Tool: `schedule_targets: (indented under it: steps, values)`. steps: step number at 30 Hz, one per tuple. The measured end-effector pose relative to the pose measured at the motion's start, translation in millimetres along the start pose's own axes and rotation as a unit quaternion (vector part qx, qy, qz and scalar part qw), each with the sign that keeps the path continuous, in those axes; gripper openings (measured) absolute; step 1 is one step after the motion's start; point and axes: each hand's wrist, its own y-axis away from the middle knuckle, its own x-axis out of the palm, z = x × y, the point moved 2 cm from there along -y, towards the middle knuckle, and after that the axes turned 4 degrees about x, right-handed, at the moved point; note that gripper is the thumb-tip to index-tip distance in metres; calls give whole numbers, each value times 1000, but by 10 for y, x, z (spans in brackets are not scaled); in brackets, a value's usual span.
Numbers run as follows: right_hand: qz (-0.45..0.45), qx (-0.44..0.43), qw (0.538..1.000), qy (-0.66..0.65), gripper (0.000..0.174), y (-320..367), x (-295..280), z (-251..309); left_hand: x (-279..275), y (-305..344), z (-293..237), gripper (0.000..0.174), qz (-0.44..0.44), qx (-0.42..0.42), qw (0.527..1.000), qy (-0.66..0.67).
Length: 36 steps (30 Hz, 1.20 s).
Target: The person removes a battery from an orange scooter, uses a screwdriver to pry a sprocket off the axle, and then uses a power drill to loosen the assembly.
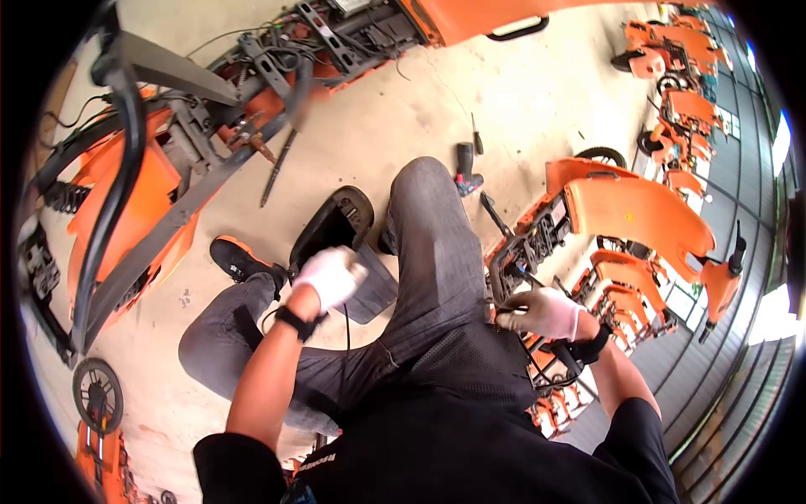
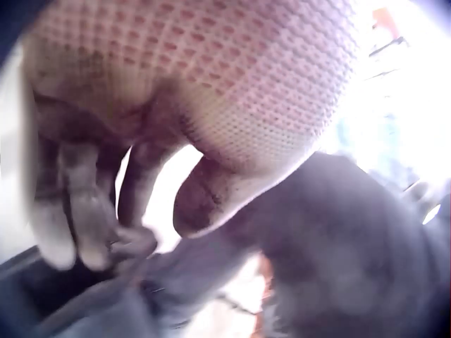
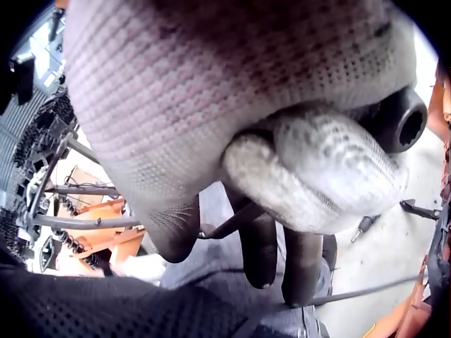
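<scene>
Socket tool [image 3: 410, 125]: prob stiff, hvy-ish, slick if greasy; best taken mid-shank. Clasped in curled R grip [image 1: 544, 314]; w/ L grip [image 1: 333, 278] nr blk shell [image 1: 358, 210], hold unclear.

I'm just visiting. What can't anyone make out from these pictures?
Whether the left grip holds anything: motion blurs it in the head view, and its fingertips are blurred in the left wrist view.
The full shape of the dark tool: the right grip covers part of it in the right wrist view.
The shirt lettering: too small in the head view.
The orange panel: cut off by the head view's top edge.
</scene>
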Motion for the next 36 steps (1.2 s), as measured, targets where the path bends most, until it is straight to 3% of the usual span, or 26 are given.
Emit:
schedule_targets:
  steps: [1, 2, 4, 7, 10, 12, 14, 16, 17, 18, 19, 21, 22, 24, 25, 26, 28, 30, 31, 32, 33, 36]
  values:
    - [4, -43, 999, 20, 49, -71, 22, -21, -91, 229, -346, 35, 66, 54, 996, 30]
    - [12, -84, 996, 38, 50, -133, 53, -26, -148, 436, -662, 39, 153, 65, 986, -24]
    - [14, -112, 990, 83, 48, -247, -1, 77, 2, 662, -818, 40, 218, 129, 967, -5]
    - [55, -111, 989, 81, 42, -327, -58, 139, 140, 687, -824, 27, 175, 157, 972, -17]
    - [36, -113, 990, 75, 38, -316, -106, 74, 256, 589, -812, 21, 141, 175, 974, -13]
    - [38, -100, 994, -24, 34, -354, -50, -346, 294, 466, -921, 22, 121, 185, 975, -23]
    - [58, -44, 996, 51, 31, -212, -10, -669, 374, 261, -1195, 24, 154, 245, 957, 20]
    - [0, -76, 996, 35, 29, -42, 224, -818, 370, 93, -1390, 25, 181, 257, 948, -54]
    - [22, -50, 999, -4, 30, -179, 324, -994, -2, 126, -1433, 28, 157, 229, 960, -38]
    - [48, -16, 997, -54, 30, -318, 571, -1230, -113, -11, -1267, 30, 167, 176, 970, -12]
    - [60, -8, 995, -78, 31, -400, 797, -1444, -229, -139, -1050, 31, 44, 201, 978, -29]
    - [70, -61, 993, -76, 31, -725, 875, -1422, -679, -181, -697, 31, -6, 104, 994, -21]
    - [59, -31, 995, -70, 31, -956, 939, -1475, -793, -250, -470, 30, -46, 91, 994, -29]
    - [80, 25, 975, -206, 33, -1327, 865, -1539, -941, -378, -23, 30, -128, 16, 992, -9]
    - [83, -2, 958, -274, 34, -1534, 820, -1535, -980, -465, 179, 30, -150, -4, 989, -1]
    - [60, 26, 980, -189, 33, -1718, 681, -1603, -951, -553, 353, 31, -165, -21, 986, 12]
    - [47, -36, 998, -11, 30, -1824, 200, -1051, -1006, -555, 480, 34, -187, -53, 980, 27]
    - [-79, 6, 990, 119, 16, -1818, -298, -455, -947, -631, 713, 41, -202, -81, 976, 23]
    - [-109, -5, 994, 25, 24, -2004, -548, -565, -932, -620, 817, 43, -214, -98, 971, 30]
    - [-143, -99, 985, -21, 26, -2321, -856, -906, -972, -609, 879, 45, -228, -111, 967, 34]
    - [-209, -125, 970, 14, 28, -2388, -1053, -798, -1039, -551, 910, 48, -193, -143, 969, 65]
    - [-357, -165, 918, 47, 29, -1979, -1328, 484, -986, -678, 1276, 47, -264, -153, 943, 134]
